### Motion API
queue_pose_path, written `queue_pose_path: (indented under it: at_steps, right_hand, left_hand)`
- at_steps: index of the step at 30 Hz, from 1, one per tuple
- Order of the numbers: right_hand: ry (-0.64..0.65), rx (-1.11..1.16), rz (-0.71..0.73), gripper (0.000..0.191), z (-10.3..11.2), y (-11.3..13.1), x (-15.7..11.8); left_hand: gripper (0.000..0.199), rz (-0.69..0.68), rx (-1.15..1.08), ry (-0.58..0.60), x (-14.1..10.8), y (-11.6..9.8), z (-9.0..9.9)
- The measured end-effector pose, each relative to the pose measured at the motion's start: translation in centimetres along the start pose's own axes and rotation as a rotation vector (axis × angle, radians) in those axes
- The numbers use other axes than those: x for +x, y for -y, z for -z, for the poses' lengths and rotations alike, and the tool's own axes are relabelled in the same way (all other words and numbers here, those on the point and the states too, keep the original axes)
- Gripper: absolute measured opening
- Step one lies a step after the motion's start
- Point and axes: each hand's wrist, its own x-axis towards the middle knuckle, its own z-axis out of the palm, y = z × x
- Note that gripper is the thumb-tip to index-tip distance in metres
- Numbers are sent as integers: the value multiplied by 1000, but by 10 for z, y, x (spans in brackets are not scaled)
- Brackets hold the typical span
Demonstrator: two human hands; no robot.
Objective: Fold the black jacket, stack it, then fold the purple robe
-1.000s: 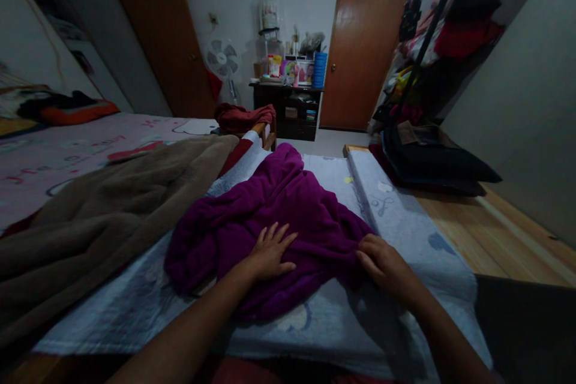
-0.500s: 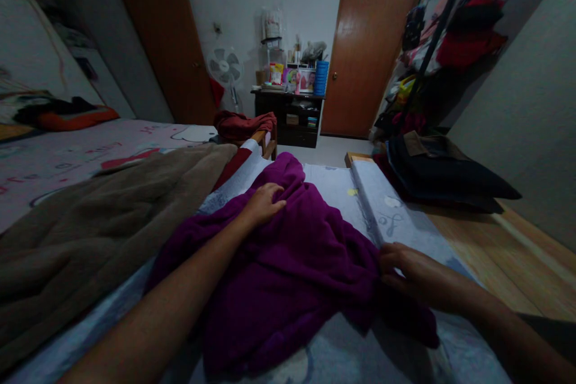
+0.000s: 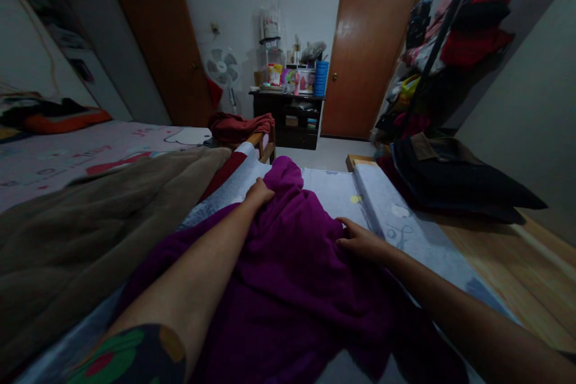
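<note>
A rumpled purple garment (image 3: pixel 297 258) of soft fabric lies spread over the pale patterned mattress (image 3: pixel 326 183), its narrow bunched end pointing away from me. My left hand (image 3: pixel 260 194) is closed on the garment's left edge, just below that bunched end. On the other side, my right hand (image 3: pixel 360 240) has its thumb and fingers around the fabric at the garment's right edge. Folds hide some of the fingertips. The garment's lower part spreads towards me between and under my forearms.
To the left, a brown plush blanket (image 3: pixel 112 210) lies beside a pink printed bed surface (image 3: pixel 58 153). Dark folded clothes (image 3: pixel 459 174) are stacked on a wooden surface (image 3: pixel 499 270) at right. A reddish cloth (image 3: pixel 240 127) hangs over a wooden frame end. A dark cabinet (image 3: pixel 288 123) stands behind.
My right hand has moved up and left along the garment, from its lower right part to nearer the middle. My left hand has shifted slightly left and closed on the fabric.
</note>
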Motion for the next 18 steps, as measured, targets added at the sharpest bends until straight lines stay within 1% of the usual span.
queue_pose_path:
  at_steps: [2, 3, 4, 6, 8, 11, 12, 14, 16, 17, 18]
  right_hand:
    - [28, 80, 84, 63, 0, 4, 1]
    - [34, 114, 115, 61, 2, 6, 1]
    - [28, 130, 128, 59, 6, 8, 1]
    - [-31, 104, 118, 56, 16, 14, -2]
    - [-136, 29, 107, 53, 31, 23, -11]
    - [-280, -90, 104, 49, 54, 37, -38]
    - [-325, -149, 119, 45, 61, 42, -49]
    - [-405, -277, 145, 43, 71, 49, -72]
    - [-456, -391, 145, 49, 74, 51, -90]
    - [-437, -432, 132, 50, 74, 50, -97]
    - [-372, -465, 112, 47, 74, 47, -103]
  left_hand:
    - [51, -76, -66, -3, 2, -1, 0]
    - [43, -115, -96, -6, 3, -3, 0]
    - [39, -153, -129, -11, 3, -7, 1]
    - [42, -226, -198, -24, 1, -19, 4]
    - [50, -306, -346, -14, -3, -34, 8]
    - [59, -411, -652, 40, -10, -54, 17]
    - [61, -432, -715, 54, -12, -58, 21]
    - [66, -455, -720, 58, -13, -58, 31]
    - [71, -464, -601, 28, -11, -48, 41]
    - [73, -459, -492, 6, -9, -40, 47]
    - [74, -447, -342, -29, -8, -29, 52]
